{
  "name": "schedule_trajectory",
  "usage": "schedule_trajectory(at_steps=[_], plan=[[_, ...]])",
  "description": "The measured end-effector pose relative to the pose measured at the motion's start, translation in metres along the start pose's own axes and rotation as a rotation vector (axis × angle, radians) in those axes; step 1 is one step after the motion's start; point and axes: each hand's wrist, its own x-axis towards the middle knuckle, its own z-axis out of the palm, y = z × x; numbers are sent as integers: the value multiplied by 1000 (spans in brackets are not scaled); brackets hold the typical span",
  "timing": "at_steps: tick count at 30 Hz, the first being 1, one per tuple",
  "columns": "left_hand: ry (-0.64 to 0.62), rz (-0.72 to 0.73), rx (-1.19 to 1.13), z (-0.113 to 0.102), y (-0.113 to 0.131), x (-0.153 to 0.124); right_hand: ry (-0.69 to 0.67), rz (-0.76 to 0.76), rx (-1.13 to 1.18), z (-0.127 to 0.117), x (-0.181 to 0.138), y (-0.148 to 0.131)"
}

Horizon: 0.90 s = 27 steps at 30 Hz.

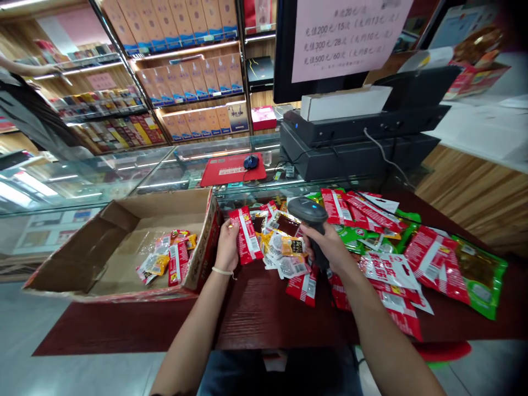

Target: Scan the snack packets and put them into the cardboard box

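My left hand (227, 246) grips a red snack packet (248, 237) by its left edge, its printed back turned up. Wrapped around the handle of a black barcode scanner (307, 210), my right hand (326, 245) holds it over the pile, the scanner head tilted toward the packet side. Between and below the hands lie small orange and white snack packets (284, 256). To the right spreads a heap of red and green packets (371, 220). Left of my left hand, an open cardboard box (124, 220) has several packets (178, 261) lying in it.
A red mouse pad (214, 171) with a mouse (251, 161) lies on the glass counter (185, 181). Behind the pile stand a black register (305, 159) and a monitor with a pink price sheet (346, 36). Shelves of boxes (193, 77) line the back; another person's arm (28, 69) shows far left.
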Motion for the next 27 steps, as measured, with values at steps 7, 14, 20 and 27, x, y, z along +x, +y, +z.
schedule_trajectory(at_steps=[7,14,20,27], plan=[[-184,-302,-412,-9,1,-8,-28,-14,-19,9,-5,-1],[-390,-527,-523,-4,12,-19,-31,-52,-45,13,-6,6],[-531,-443,-451,0,19,-35,-18,-47,-90,15,-6,5],[-147,100,-178,10,4,-32,-25,-67,-133,13,-7,7]])
